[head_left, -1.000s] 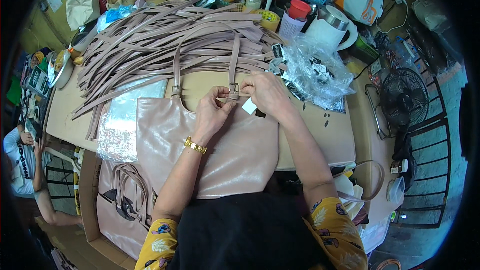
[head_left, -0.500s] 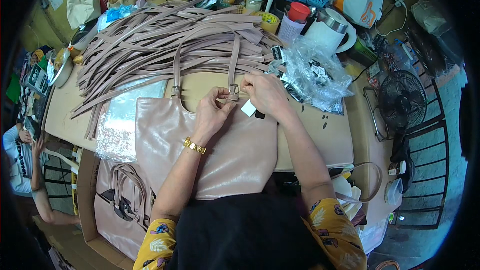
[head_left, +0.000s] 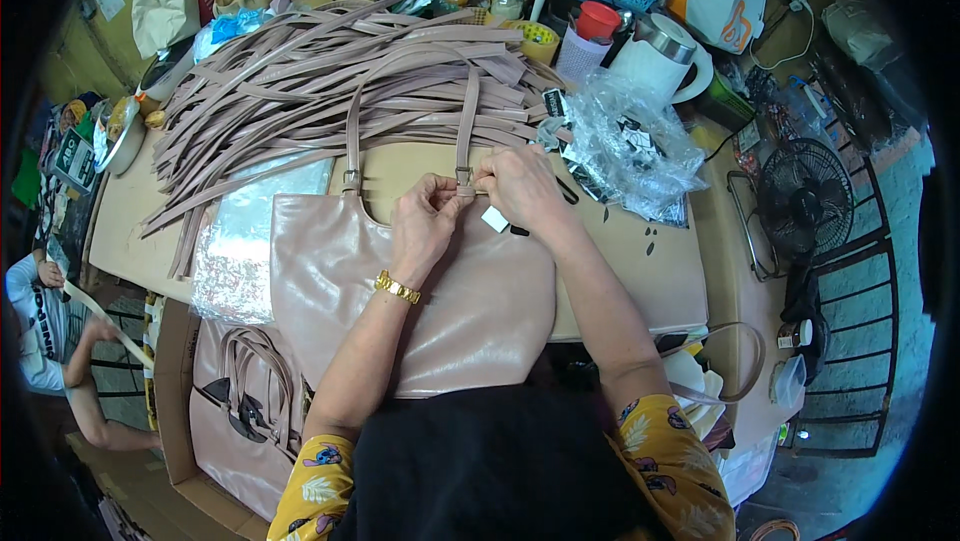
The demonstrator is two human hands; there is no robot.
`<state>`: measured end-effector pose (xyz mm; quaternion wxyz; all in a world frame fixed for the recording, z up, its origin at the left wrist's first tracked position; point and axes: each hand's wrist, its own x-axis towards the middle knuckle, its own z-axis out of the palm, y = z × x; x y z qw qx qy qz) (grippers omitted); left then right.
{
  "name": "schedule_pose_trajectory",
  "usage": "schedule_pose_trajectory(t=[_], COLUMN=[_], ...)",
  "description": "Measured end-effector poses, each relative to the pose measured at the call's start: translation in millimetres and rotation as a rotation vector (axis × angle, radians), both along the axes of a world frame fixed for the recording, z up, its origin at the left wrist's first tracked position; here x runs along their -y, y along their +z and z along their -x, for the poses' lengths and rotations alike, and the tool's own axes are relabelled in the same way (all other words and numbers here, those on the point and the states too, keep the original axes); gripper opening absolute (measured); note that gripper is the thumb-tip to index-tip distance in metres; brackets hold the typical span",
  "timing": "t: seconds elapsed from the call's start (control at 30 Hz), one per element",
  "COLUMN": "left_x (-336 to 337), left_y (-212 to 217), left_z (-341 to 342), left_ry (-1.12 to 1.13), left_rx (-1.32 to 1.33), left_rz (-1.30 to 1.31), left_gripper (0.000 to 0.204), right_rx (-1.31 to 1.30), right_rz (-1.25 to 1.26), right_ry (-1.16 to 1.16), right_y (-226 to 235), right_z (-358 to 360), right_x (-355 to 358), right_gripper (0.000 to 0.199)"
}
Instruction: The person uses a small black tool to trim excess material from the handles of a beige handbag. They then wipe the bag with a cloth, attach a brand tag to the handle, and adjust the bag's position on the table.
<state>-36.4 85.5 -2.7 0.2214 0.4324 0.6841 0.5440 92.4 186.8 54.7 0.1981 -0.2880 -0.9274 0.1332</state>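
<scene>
A pinkish-beige handbag lies flat in front of me, its handle stretched away over a pile of loose straps. My left hand is closed in a pinch on the base of the right-hand handle strap, just below its metal buckle. Close against the same spot, my right hand is closed too, its fingertips at the strap; whatever thin thing they pinch is hidden. Beneath that hand a small white tag and a black tag lie against the bag.
Matching straps are heaped at the back. A clear plastic bag of black tags lies right, before a white kettle. Plastic-wrapped sheets lie left, above a carton holding another bag. A co-worker's arm shows far left.
My right hand has shifted slightly up and left, its fingers closer to the strap. The tags have moved a little with it. The co-worker now holds up a pale strip.
</scene>
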Motion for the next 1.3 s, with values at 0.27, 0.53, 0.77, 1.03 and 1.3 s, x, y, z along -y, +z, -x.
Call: schedule_pose_trajectory(t=[0.27, 0.53, 0.77, 1.03, 1.3], left_x=[-1, 17, 4, 8, 6], left_y=[-16, 20, 30, 25, 27], left_z=[11, 26, 14, 3, -36], left_ry=[0.011, 0.024, -0.166, -0.276, -0.157], left_rx=[-0.100, -0.562, 0.097, 0.242, -0.469], left_rz=[-0.063, 0.024, -0.024, -0.006, 0.046], left_gripper=[0.015, 0.033, 0.025, 0.022, 0.050], right_rx=[-0.040, -0.211, -0.336, -0.229, -0.445], right_rz=[0.263, 0.392, 0.933, 0.873, 0.902], right_ry=[-0.027, 0.045, 0.223, 0.360, 0.291], right_y=[9, 13, -15, -6, -22], right_z=[1, -23, -7, -22, -5], right_x=[-2, -7, -23, -14, -44], right_gripper=[0.029, 0.040, 0.022, 0.017, 0.005])
